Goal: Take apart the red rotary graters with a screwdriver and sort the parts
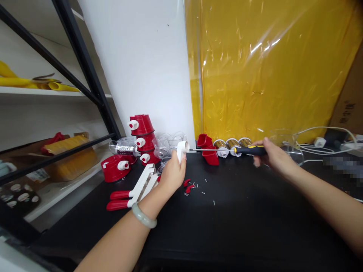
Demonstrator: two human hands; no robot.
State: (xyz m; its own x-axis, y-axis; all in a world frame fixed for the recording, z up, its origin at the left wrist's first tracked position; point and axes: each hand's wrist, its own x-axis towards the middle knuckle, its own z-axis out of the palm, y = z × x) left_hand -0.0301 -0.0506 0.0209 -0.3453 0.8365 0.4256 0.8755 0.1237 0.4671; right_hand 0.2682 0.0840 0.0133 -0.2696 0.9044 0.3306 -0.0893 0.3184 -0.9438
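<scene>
My left hand (172, 172) is closed around a small white plastic part (182, 148), raised over the black table (241, 226). My right hand (269, 155) grips the black and yellow handle of a screwdriver (251, 150). The screwdriver's long shaft points left, its tip at the white part's round end. On the table just right of my left hand lie small red pieces (189, 188) and several loose screws (214, 203). White handles with red grips (120, 204) rest beside my left forearm.
Red bases (142, 124) are stacked at the back left, another red base (113, 168) in front. Clear cups (170, 141), red hoppers (210, 155) and metal drums (221, 147) line the back. White cables (320, 151) lie right; a shelf (65, 189) stands left.
</scene>
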